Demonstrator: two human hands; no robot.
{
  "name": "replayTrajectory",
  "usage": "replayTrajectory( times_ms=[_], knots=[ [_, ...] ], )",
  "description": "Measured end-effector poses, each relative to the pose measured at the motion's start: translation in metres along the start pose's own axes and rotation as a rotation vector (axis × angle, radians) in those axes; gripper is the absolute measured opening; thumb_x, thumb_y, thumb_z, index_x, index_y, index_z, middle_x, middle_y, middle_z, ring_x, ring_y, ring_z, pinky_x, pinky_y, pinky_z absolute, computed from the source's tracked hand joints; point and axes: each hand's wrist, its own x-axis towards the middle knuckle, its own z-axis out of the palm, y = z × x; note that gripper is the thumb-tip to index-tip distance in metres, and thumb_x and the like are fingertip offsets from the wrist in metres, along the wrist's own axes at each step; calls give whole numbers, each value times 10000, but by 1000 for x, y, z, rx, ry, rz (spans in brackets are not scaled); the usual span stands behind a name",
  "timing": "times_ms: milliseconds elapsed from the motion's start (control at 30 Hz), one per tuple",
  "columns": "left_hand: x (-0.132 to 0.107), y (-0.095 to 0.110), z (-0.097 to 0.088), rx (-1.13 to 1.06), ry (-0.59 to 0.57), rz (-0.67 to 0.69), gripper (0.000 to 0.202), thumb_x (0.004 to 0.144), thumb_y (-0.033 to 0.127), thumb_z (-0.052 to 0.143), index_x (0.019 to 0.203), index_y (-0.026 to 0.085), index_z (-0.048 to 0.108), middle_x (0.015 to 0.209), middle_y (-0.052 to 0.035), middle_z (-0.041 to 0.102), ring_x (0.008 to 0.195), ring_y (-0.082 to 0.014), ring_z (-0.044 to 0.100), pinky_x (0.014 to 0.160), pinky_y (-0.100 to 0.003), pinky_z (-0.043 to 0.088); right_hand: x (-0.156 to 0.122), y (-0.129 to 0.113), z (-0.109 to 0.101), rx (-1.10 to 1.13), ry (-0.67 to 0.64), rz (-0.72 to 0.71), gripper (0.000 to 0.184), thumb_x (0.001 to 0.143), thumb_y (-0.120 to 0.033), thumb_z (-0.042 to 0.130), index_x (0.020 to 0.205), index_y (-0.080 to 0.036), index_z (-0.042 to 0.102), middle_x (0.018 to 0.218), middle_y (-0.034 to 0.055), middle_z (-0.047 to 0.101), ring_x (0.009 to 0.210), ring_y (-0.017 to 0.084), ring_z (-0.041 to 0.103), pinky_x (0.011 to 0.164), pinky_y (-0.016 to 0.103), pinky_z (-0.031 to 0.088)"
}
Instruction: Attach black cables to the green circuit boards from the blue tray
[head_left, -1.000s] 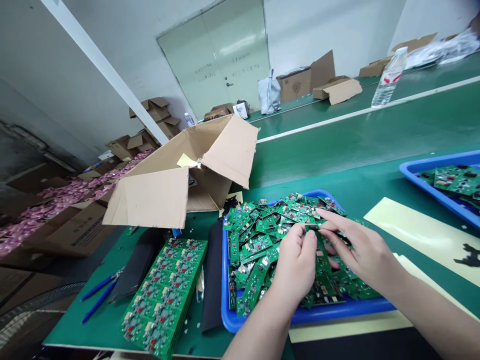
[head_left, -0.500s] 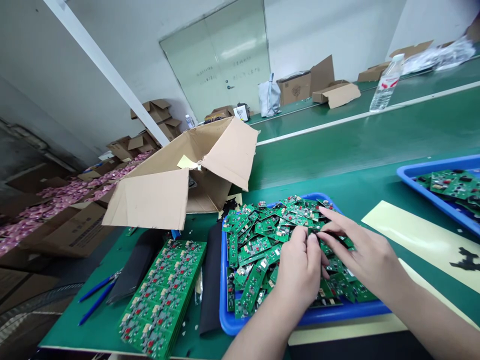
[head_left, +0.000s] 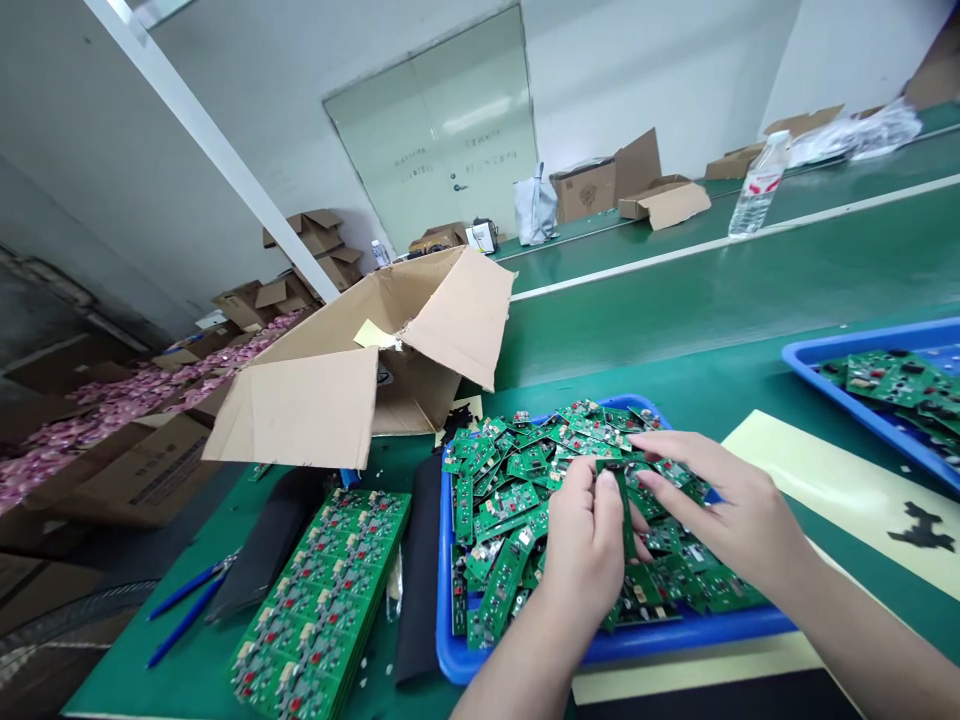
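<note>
A blue tray (head_left: 480, 662) on the green bench is heaped with several small green circuit boards (head_left: 517, 470). My left hand (head_left: 585, 545) is closed over the heap and pinches a narrow green board (head_left: 624, 510) that stands on edge. My right hand (head_left: 720, 510) meets it from the right, thumb and fingers pinched on the same board's upper end, the other fingers stretched over the pile.
A stack of uncut board panels (head_left: 319, 605) lies left of the tray, with blue-handled pliers (head_left: 184, 600) and dark foam strips beside it. An open cardboard box (head_left: 360, 360) stands behind. A second blue tray (head_left: 862, 395) with boards sits at right. A water bottle (head_left: 756, 185) stands far back.
Both hands have lifted slightly off the heap, and the narrow board now stands up between them. The view has tilted a little upward.
</note>
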Motion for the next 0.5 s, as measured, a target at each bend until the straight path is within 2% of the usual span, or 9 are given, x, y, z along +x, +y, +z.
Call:
replayTrajectory(
  times_ms=[100, 233, 500],
  knots=[
    [0, -2, 0, 31, -14, 11, 264, 956, 443, 404, 869, 209, 490, 577, 47, 570, 382, -93, 498, 452, -201, 413, 1, -1, 0, 41, -3, -42, 122, 944, -199, 545, 1006, -227, 646, 904, 43, 727, 816, 184, 700, 758, 312, 577],
    [0, -1, 1, 60, -56, 4, 275, 964, 438, 379, 884, 206, 503, 591, 39, 580, 370, -89, 484, 443, -199, 414, 4, -4, -1, 11, 14, -38, 123, 956, -173, 516, 928, -220, 626, 802, 29, 697, 721, 162, 682, 671, 268, 560],
    [-1, -1, -2, 213, -167, 26, 368, 971, 519, 326, 773, 224, 423, 498, 57, 508, 366, -92, 474, 388, -173, 326, 8, -3, 1, -53, 88, -181, 133, 958, -119, 468, 936, -199, 572, 813, 62, 666, 783, 184, 666, 714, 293, 564]
  ],
)
